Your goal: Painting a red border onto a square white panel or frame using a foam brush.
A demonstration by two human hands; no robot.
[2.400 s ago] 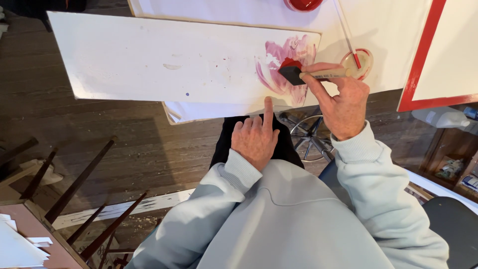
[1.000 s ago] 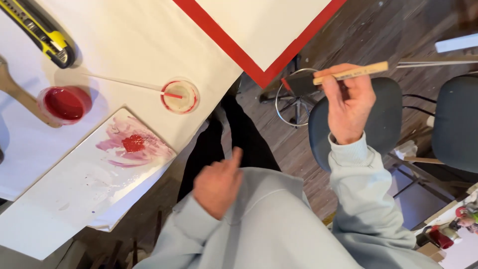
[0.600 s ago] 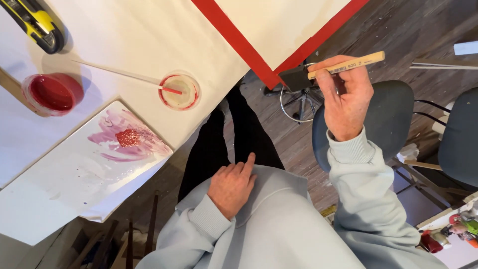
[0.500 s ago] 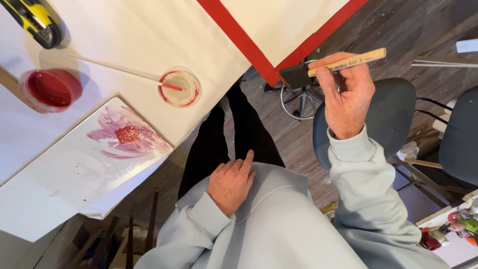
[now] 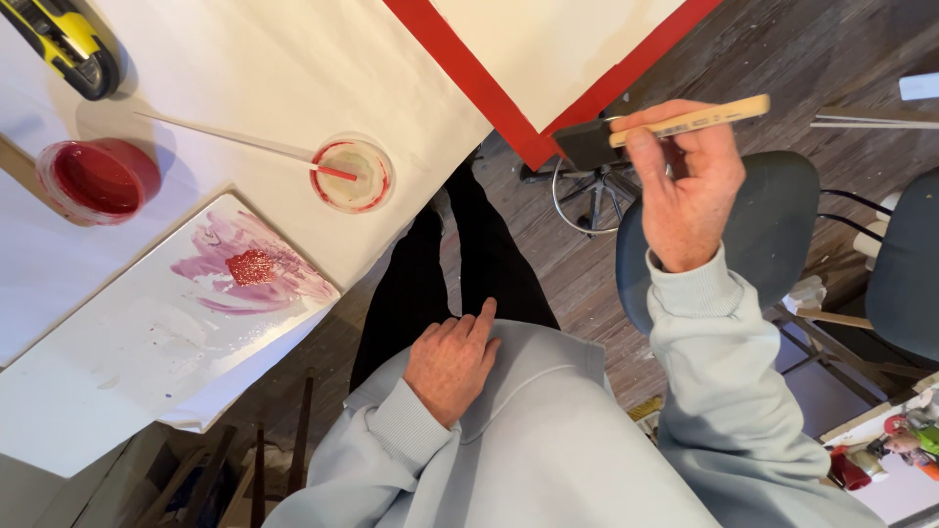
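My right hand point(image 5: 687, 186) holds a foam brush point(image 5: 665, 127) with a pale wooden handle and a dark head, raised off the table to the right, above a grey chair seat point(image 5: 773, 230). My left hand point(image 5: 452, 364) rests flat on my lap against my pale grey sweatshirt and holds nothing. On the white table at left lies a white board point(image 5: 127, 362) painted with a pink flower and a red glittery centre point(image 5: 252, 267). Behind it stand a small dish point(image 5: 353, 176) with a thin stick across it and a cup of red paint point(image 5: 98, 178).
A yellow and black utility knife point(image 5: 68, 44) lies at the top left. A white panel edged with red tape point(image 5: 548, 68) lies at the top middle. A second dark chair point(image 5: 905, 264) and shelves with paint bottles point(image 5: 880, 450) are at the right. Wooden floor lies below.
The view has swung left, away from the painting. My right hand lifted the brush off the painted flower and out to the right. My left hand dropped to my lap.
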